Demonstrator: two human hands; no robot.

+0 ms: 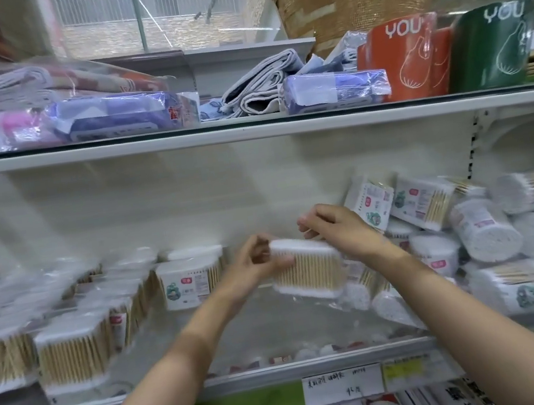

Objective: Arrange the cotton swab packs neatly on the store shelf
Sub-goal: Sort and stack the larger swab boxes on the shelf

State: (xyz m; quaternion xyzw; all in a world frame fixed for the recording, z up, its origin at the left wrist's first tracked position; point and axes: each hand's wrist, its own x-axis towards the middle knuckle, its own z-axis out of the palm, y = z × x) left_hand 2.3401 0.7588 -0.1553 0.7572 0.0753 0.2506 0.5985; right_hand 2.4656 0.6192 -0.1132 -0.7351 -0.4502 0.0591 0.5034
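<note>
Left hand point(258, 263) and right hand point(339, 230) each grip an end of one pack point(307, 272), lifted over the shelf point(283, 369) gap. I judge the two-ended hold squares it for joining the upright row point(70, 335); heap point(471, 234) remains right.

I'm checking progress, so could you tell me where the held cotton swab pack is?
Head view, middle shelf centre: the cotton swab pack is between both hands, left hand and right hand, over the gap.
</note>
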